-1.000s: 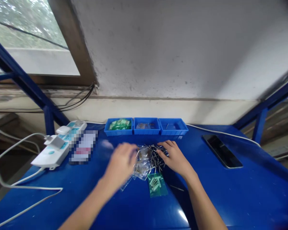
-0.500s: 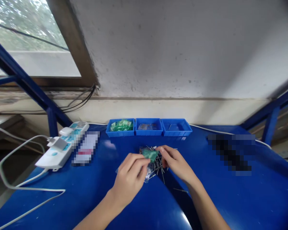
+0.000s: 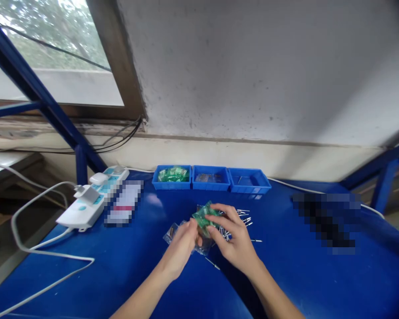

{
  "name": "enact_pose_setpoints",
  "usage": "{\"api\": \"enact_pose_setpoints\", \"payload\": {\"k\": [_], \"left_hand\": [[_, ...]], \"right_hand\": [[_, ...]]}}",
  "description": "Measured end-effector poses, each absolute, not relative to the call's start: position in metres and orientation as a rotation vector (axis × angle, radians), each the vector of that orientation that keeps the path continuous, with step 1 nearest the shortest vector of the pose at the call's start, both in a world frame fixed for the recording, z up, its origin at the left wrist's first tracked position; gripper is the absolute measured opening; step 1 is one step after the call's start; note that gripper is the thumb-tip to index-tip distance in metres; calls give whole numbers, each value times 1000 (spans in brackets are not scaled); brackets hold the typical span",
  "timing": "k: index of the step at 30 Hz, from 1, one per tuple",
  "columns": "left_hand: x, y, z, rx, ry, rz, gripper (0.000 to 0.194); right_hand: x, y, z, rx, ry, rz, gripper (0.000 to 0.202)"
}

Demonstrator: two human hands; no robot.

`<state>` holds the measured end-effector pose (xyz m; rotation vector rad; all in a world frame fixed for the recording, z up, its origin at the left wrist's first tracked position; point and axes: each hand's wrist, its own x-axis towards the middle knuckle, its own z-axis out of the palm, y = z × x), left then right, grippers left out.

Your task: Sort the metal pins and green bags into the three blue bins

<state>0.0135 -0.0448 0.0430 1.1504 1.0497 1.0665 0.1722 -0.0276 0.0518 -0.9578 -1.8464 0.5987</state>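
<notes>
Both hands meet over the middle of the blue table at a small green plastic packet [image 3: 202,213]. My left hand [image 3: 181,246] is closed, pinching the packet's lower left edge. From the right, my right hand [image 3: 234,237] grips it with thumb and bent fingers. Below and beyond my right hand lies a pile of thin silvery metal pins, perhaps rivets [image 3: 244,220], partly hidden by the fingers. Clear plastic bags [image 3: 170,233] lie under and beside my left hand. One loose pin [image 3: 213,264] rests on the table in front of the hands.
Three blue bins stand along the back: one with green packets [image 3: 173,174], one with clear bags [image 3: 209,178], one with a few thin pieces [image 3: 248,180]. A white power strip [image 3: 86,206] and its cable lie left. Pixelated objects lie left and right.
My right hand has moved left onto the green packet, which now looks more spread out. My left hand has turned. The pins are shifted, and the view has swung slightly left.
</notes>
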Motion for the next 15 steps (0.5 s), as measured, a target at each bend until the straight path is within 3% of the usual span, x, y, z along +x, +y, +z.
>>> {"api": "enact_pose_setpoints", "payload": {"k": [4, 10, 15], "left_hand": [[-3, -25, 51, 1321, 1267, 1110, 35], [-66, 56, 96, 2227, 1942, 1450, 27], [-84, 106, 84, 2535, 2051, 649, 32]], "right_hand": [[165, -35, 50, -900, -1970, 419, 24], [164, -38, 51, -976, -1922, 402, 17], [167, -34, 52, -1090, -1871, 402, 16]]}}
